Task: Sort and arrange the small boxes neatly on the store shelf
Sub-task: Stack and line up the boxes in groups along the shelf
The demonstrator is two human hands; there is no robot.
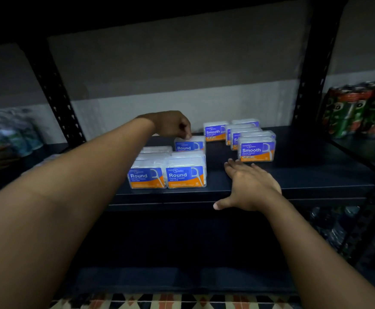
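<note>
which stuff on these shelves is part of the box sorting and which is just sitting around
Part of the job:
- Round boxes, front left
- Round box under the left hand
- Smooth boxes, right side
- right hand, flat on the shelf

Just there:
- green cans, right bay
- packets, left bay

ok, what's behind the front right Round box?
Directly behind the front right Round box stands another Round box, the left hand fingers on its top. Its lower label is hidden; anything further back can't be seen.

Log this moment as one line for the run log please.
left hand: fingers on rear Round box | right hand: open, flat on shelf | Smooth boxes: grouped right
</note>
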